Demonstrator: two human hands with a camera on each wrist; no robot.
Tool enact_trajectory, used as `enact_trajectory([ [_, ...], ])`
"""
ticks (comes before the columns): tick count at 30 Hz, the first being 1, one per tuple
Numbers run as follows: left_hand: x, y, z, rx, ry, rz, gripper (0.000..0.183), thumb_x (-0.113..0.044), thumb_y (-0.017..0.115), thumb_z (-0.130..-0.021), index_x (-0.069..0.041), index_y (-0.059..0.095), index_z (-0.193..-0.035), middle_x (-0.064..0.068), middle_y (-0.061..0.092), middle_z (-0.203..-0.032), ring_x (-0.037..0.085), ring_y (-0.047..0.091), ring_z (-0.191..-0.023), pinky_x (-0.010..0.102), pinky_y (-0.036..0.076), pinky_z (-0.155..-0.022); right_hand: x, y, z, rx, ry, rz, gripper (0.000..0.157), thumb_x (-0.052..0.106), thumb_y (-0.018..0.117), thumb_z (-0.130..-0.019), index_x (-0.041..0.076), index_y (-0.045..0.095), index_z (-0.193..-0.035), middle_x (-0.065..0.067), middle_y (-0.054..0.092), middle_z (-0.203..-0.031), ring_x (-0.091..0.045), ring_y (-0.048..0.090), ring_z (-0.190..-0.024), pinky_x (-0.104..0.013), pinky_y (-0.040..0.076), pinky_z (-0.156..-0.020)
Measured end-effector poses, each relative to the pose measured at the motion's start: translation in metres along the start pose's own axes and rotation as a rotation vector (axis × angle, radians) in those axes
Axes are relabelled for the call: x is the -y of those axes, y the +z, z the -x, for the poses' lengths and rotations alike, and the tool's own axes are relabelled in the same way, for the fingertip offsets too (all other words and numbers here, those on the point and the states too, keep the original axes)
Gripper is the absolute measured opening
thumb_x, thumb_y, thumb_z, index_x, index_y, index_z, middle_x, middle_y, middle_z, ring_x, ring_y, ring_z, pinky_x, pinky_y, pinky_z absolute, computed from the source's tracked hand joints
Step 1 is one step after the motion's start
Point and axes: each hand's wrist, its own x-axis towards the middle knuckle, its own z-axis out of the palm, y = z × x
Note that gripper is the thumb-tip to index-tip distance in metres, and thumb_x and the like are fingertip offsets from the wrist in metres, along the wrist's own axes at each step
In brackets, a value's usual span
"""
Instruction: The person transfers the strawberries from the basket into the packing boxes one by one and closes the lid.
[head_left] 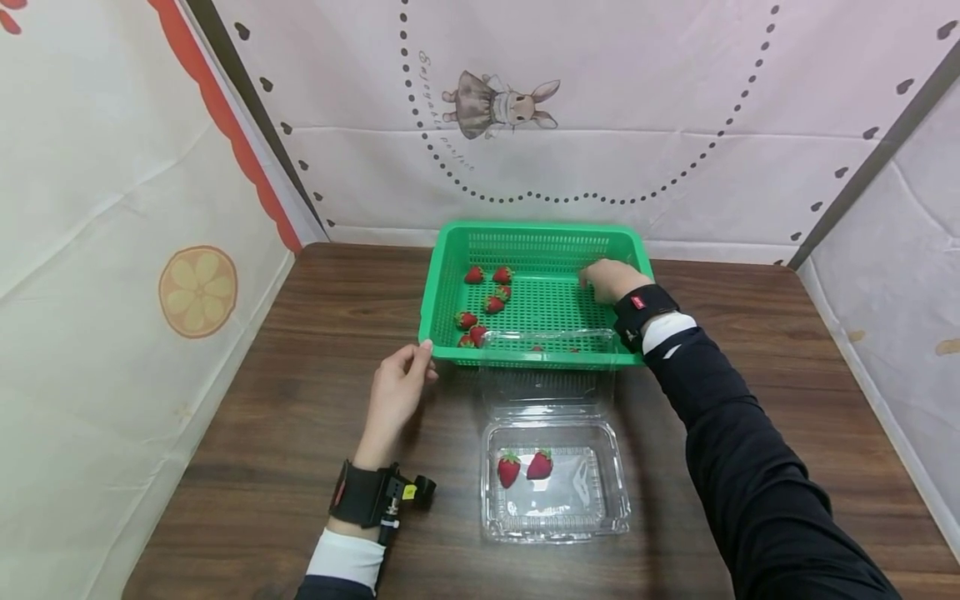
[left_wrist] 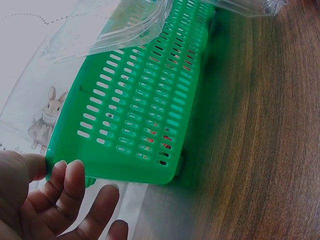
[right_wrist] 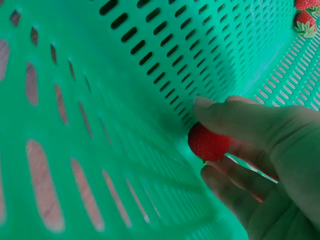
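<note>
Inside the green basket (head_left: 431, 287), at its right end, my right hand (head_left: 611, 282) is down near the wall. The right wrist view shows that hand's thumb and fingers around a red strawberry (right_wrist: 209, 143), close to the basket's corner. My left hand (head_left: 397, 387) pinches the rim at the basket's near left corner between thumb and fingers, its other fingers loosely bent. Several strawberries (head_left: 493, 304) lie in the left half of the basket. In front stands a clear plastic clamshell box (head_left: 555, 521), lid up, with two strawberries (head_left: 539, 465) in its base.
The clamshell's transparent lid (head_left: 547, 392) leans over the basket's near rim, overlapping some strawberries in the head view. Brown wooden table (head_left: 300, 417) lies beneath everything. Printed white cloth (head_left: 600, 100) walls the back and both sides.
</note>
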Motion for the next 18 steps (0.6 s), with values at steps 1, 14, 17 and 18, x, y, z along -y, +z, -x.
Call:
enact_trajectory([
  [1,0.0,0.0,0.0,0.0,0.001,0.0,0.056,-0.053,0.046,-0.104,-0.003,0.066,-0.09,0.01,0.07,-0.087,0.024,0.068,-0.086,0.039,0.048,-0.079,0.0,-0.001,0.001,-0.001,-0.008,0.003,0.041,-0.009,0.058,-0.094,0.006,0.063,-0.132,-0.021,0.056,-0.138,-0.038,0.052,-0.126,-0.048,0.047,-0.099],
  [14,-0.001,0.001,0.0,0.003,-0.004,0.002,0.058,-0.055,0.046,-0.103,-0.002,0.067,-0.091,0.011,0.071,-0.087,0.026,0.067,-0.087,0.038,0.046,-0.077,0.0,-0.022,0.015,-0.059,-0.106,-0.014,0.04,-0.005,0.066,-0.091,0.003,0.064,-0.131,-0.018,0.064,-0.121,-0.031,0.06,-0.107,-0.045,0.05,-0.09],
  [17,-0.001,0.001,0.0,0.007,-0.006,0.002,0.06,-0.055,0.045,-0.103,0.0,0.067,-0.094,0.012,0.071,-0.088,0.026,0.068,-0.088,0.038,0.047,-0.078,0.002,-0.026,0.02,-0.078,-0.127,-0.012,0.041,-0.002,0.07,-0.091,0.003,0.064,-0.131,-0.02,0.062,-0.128,-0.034,0.059,-0.112,-0.047,0.049,-0.092],
  [18,-0.001,0.001,0.0,0.007,-0.005,0.004,0.06,-0.055,0.045,-0.103,0.0,0.067,-0.095,0.012,0.071,-0.089,0.026,0.067,-0.088,0.038,0.047,-0.079,0.003,-0.029,0.022,-0.089,-0.135,-0.012,0.041,-0.001,0.071,-0.09,0.003,0.064,-0.131,-0.02,0.062,-0.129,-0.035,0.058,-0.114,-0.047,0.049,-0.094],
])
